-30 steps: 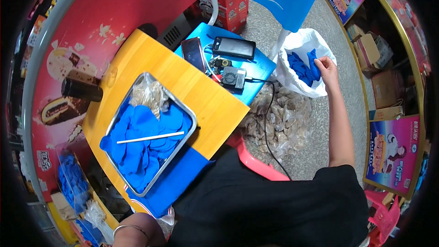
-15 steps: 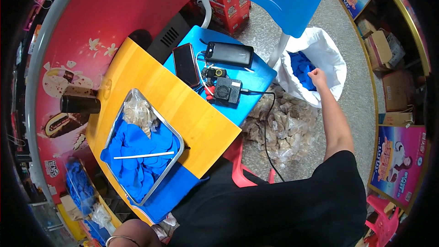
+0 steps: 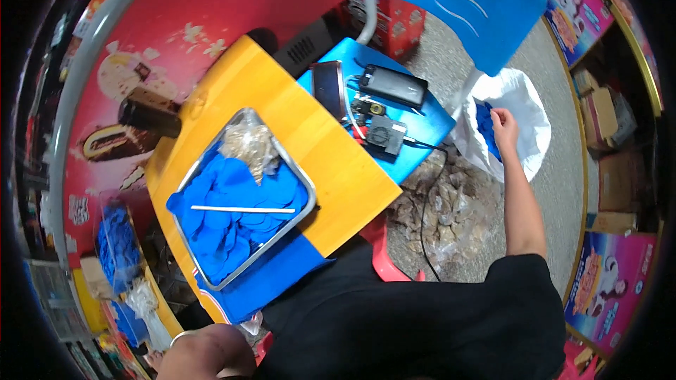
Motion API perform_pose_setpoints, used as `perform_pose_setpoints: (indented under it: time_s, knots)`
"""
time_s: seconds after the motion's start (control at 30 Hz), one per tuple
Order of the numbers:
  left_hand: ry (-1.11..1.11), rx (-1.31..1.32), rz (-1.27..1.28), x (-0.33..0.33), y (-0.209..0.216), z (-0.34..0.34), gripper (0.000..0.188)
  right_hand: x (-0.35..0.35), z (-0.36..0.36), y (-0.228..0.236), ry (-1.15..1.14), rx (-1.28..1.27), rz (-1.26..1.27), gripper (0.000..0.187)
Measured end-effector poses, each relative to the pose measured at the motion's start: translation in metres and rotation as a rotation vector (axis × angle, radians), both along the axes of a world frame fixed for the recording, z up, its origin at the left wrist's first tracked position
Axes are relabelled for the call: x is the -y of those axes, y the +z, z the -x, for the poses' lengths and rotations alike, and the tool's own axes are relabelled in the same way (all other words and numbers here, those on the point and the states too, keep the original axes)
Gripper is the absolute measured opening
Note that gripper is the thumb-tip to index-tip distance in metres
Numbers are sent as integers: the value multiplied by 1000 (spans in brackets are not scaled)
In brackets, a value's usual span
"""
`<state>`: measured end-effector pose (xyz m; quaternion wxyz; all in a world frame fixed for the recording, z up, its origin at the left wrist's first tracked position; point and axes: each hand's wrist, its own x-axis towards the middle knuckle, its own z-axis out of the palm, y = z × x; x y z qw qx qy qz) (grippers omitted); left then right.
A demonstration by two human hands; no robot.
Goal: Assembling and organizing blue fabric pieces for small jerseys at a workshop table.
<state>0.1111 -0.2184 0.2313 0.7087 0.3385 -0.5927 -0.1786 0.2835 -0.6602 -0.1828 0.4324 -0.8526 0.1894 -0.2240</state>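
Observation:
My right hand [image 3: 504,129] reaches into a white sack [image 3: 534,109] on the right, at blue flat pieces [image 3: 486,125] inside it. Its fingers are curled together; whether a piece is between them is hidden. At the lower left, my left arm [image 3: 211,350] is bent, with a bracelet [image 3: 184,336] on it. The left hand is mostly out of sight at the rim. On the yellow table, a metal tray [image 3: 310,200] holds a heap of blue flat rounded pieces [image 3: 236,179], a clear bag with brownish contents [image 3: 248,144] and a thin white stick [image 3: 243,209] lying across.
A blue chair [image 3: 422,169] carries a phone [image 3: 328,91], a black power bank [image 3: 393,86] and a small device [image 3: 385,135] with a black cable. Clear bags [image 3: 451,214] of brownish things lie on the floor. A dark cylinder [image 3: 149,112] stands at the table's far left edge.
The view has shifted, so the table and tray appear farther right. My right hand stays at the sack, its fingers more curled. More of my left arm shows at the lower left.

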Motion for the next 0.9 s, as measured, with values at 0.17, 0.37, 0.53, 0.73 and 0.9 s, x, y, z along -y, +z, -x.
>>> perform_pose_setpoints:
  time_s: [0.17, 0.37, 0.53, 0.73, 0.9]
  knots:
    - [25, 137, -60, -40, -54, 3, 30, -3, 35, 30, -11, 77, 36, 23]
    - [518, -75, -548, -73, -73, 89, 16, -89, 55, 94, 169, 250, 173, 34]
    - [733, 395, -65, -31, -70, 111, 23, -186, 59, 150, 470, 391, 298, 30]
    - [609, 605, 185, -2, -52, 149, 18, -288, 61, 210, 763, 542, 442, 25]
    - [689, 737, 289, -24, -47, 143, 19, -361, 56, 237, 1024, 598, 476, 26]
